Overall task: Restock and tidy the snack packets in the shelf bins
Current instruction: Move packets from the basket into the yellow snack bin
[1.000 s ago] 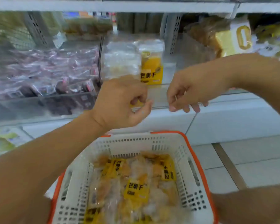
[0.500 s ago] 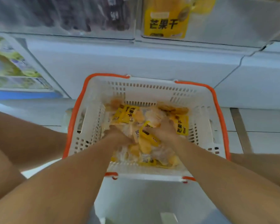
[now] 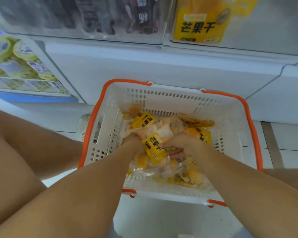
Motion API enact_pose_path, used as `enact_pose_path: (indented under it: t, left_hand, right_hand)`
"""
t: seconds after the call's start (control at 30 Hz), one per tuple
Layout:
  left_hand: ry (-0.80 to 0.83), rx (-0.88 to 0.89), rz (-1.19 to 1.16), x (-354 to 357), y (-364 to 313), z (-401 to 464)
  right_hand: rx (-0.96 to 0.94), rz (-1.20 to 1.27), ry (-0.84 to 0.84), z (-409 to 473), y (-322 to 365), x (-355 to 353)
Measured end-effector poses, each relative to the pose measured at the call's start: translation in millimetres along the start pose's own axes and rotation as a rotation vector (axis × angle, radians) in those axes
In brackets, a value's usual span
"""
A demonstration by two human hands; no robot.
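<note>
Basket [image 3: 177,100]: white, orange-rimmed, on floor below shelf bins.
Snack packets [image 3: 163,131]: yellow-labelled, heaped inside basket.
Left hand [image 3: 133,143]: fingers curled into the heap, gripping packets.
Right hand [image 3: 182,146]: fingers clamped on packets.
Shelf bin [image 3: 265,31]: clear, above, one yellow packet.

- Bright, even, cool white light over the whole scene; no single source visible.
- Only soft, weak shadows inside the basket [image 3: 163,98], under the forearms.
- Pale glare and reflections on the clear bin fronts [image 3: 93,23] above the basket, washing out the dark packets behind.
- Sharpest near the yellow packet [image 3: 154,148] in the middle of the basket; print readable there.
- Softer and smeared toward the corners, far from the basket.
- Strong wide-angle bending: shelf edge [image 3: 144,54] above the basket curved, forearms stretched large below it.
</note>
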State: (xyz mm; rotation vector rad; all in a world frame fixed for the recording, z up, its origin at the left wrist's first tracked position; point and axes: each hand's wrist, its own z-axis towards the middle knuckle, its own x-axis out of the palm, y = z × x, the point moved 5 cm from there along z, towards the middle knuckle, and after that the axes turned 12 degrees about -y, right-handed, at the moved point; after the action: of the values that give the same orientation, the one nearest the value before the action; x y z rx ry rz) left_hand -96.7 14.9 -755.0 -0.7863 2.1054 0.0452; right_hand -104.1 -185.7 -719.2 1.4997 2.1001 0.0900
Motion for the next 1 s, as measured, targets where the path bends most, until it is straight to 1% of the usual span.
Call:
enact_pose_path:
  t: [0.07, 0.1, 0.13, 0.2, 0.27, 0.37, 0.43, 0.47, 0.53, 0.6, 0.67, 0.73, 0.77, 0.8, 0.83, 0.87, 0.9, 0.93, 0.97, 1.0]
  left_hand:
    - [-0.089, 0.196, 0.201, -9.5, -4.0, 1.9]
    - [-0.125, 0.29, 0.254, -13.9, -7.2, 2.1]
    - [-0.129, 0.37, 0.288, -18.4, -11.2, 0.9]
    - [-0.047, 0.423, 0.227, -27.5, -14.6, -0.6]
    - [0.035, 0.437, 0.165, -35.1, -17.3, -2.1]
    - [0.025, 0.495, 0.186, -33.5, -21.8, -8.0]
    - [0.064, 0.497, 0.165, -17.5, -23.6, -14.1]
    - [0.094, 0.493, 0.155, -8.3, -25.7, -19.8]
    - [0.153, 0.496, 0.13, 6.9, -32.2, -31.3]
    - [0.171, 0.481, 0.111, 13.0, -39.5, -33.0]
    - [0.181, 0.39, 0.012, 9.7, -43.2, -25.4]
    - [0.194, 0.218, -0.224, 5.2, -41.3, -13.9]
    - [0.156, 0.144, -0.361, 1.1, -39.8, -9.1]
    - [0.058, 0.127, -0.478, -6.6, -40.0, -6.0]
    - [-0.096, 0.16, -0.535, -18.1, -42.4, -5.9]
    - [-0.269, 0.233, -0.548, -31.0, -47.4, -9.4]
    - [-0.421, 0.341, -0.54, -42.6, -55.5, -14.9]
    - [-0.507, 0.469, -0.513, -51.1, -66.8, -23.2]
    - [-0.486, 0.598, -0.453, -51.8, -79.2, -28.0]
    - [-0.385, 0.72, -0.366, -47.4, -92.3, -35.8]
  right_hand:
    - [0.051, 0.036, 0.087, -7.2, -5.3, 8.3]
    - [0.06, 0.078, 0.098, -9.4, -8.3, 12.4]
    - [0.058, 0.125, 0.078, -10.5, -11.4, 15.6]
    - [0.049, 0.194, -0.003, -9.1, -16.5, 16.8]
    - [0.036, 0.171, -0.067, -4.5, -16.7, 7.6]
    - [-0.026, -0.036, -0.114, 0.2, -7.9, -25.0]
    - [-0.085, -0.137, -0.154, 1.4, -1.6, -52.5]
    - [-0.111, -0.136, -0.177, 4.3, -0.4, -66.1]
    - [-0.177, -0.046, -0.191, 7.4, 2.7, -88.5]
    - [-0.203, 0.092, -0.132, 10.4, 4.7, -104.1]
    - [-0.211, 0.169, -0.054, 11.7, 6.0, -113.5]
    - [-0.216, 0.1, -0.034, 12.0, 4.3, -117.4]
    - [-0.218, 0.048, -0.071, 13.1, 2.9, -117.1]
    - [-0.217, 0.015, -0.132, 14.2, 1.7, -116.5]
    - [-0.209, 0.008, -0.194, 15.4, 1.2, -115.2]
    - [-0.195, 0.021, -0.234, 16.5, 1.4, -112.3]
    - [-0.18, 0.042, -0.234, 13.9, 3.3, -107.1]
    - [-0.171, 0.058, -0.195, 10.6, 6.4, -100.1]
    - [-0.171, 0.075, -0.147, 8.0, 9.7, -92.8]
    - [-0.173, 0.114, -0.096, 5.2, 12.7, -85.4]
